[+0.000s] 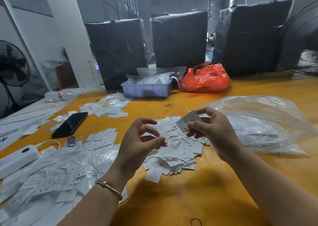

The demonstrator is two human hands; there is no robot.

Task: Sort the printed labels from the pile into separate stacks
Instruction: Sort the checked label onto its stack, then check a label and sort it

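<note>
Labels pile (173,150) on orange table (197,188) | right hand (211,131) pinches XS label (186,122) | left hand (141,143) pinches clear sleeve (165,138)

left hand (141,143): frame centre, palm turned right, fingers curled, thumb and forefinger pinching | left forearm: enters from lower left | right hand (211,127): right of centre, raised, fingertips pinching | right forearm: enters from lower right corner

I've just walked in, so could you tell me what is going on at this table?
A person is sorting printed labels. The right hand pinches a label marked XS above the loose pile. The left hand holds a small clear plastic sleeve. More labels lie spread at the left.
</note>
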